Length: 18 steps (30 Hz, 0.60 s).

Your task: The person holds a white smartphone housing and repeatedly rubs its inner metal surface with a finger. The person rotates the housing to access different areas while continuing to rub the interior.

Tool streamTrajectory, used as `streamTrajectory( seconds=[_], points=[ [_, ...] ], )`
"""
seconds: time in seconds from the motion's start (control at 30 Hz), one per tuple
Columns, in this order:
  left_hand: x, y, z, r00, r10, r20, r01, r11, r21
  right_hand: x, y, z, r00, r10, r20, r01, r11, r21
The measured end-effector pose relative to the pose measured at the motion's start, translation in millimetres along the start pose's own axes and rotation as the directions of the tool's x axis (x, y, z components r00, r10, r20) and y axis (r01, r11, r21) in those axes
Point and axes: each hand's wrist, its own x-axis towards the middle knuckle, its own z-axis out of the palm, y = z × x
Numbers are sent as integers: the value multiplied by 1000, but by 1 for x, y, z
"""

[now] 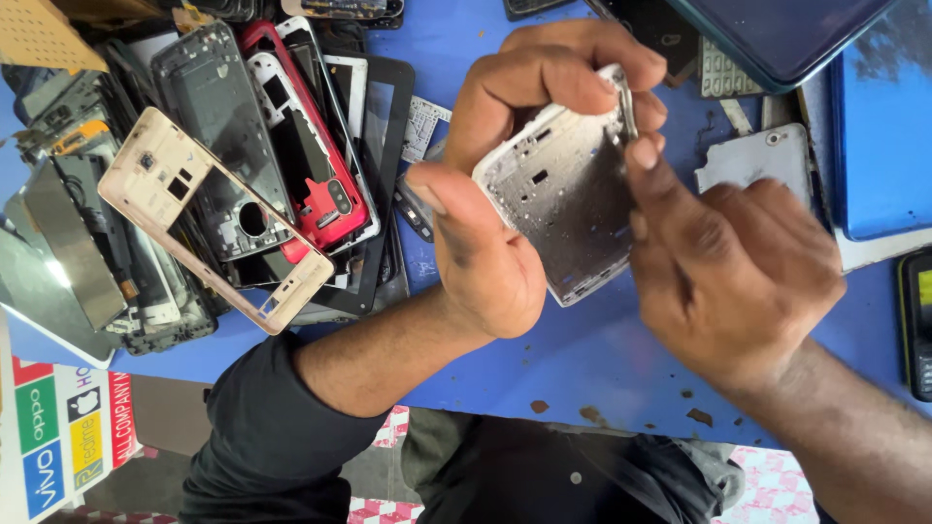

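Head view, looking down on a blue worktable [602,359]. The left hand [505,194] grips a silver-white phone middle frame [563,194], held tilted above the table: thumb pressed along the near left edge, fingers curled over the far top edge, so the hand is closed on the frame. The bare inner side of the frame faces up; stamped cut-outs and small holes show, with no board, battery or screen seen in it.

The right hand [728,262] comes in from the right. Its thumb tip [643,155] and a fingertip are pinched at the frame's upper right edge, on a thin metal strip [629,112] that stands up from that edge. Fingers closed in a pinch; whether the strip is free of the frame or fixed to it, cannot tell.

Judgement on progress: the frame looks already stripped of its main parts, and the work in hand seems to be this last small piece along the side rail. It reads as a late stage for this frame.

To the left, a pile of other stripped shells: a gold frame [194,218] on top, a red housing [320,184], dark bezels. To the right, a silver back cover [767,160] lies flat, a blue tablet-like slab [883,126] beyond it, a dark keypad phone [917,320] at the edge.
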Motion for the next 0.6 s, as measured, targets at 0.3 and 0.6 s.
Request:
streamTrajectory(
  seconds=[0.3,0.6],
  points=[
    [2,0,-3,1000,-11,11,11,1000,-2,-5,0,0,1000,-17,-4,17,999,-37],
    [0,-3,5,999,-32,34,31,999,28,2,3,1,998,-29,-60,29,1000,5]
  ],
)
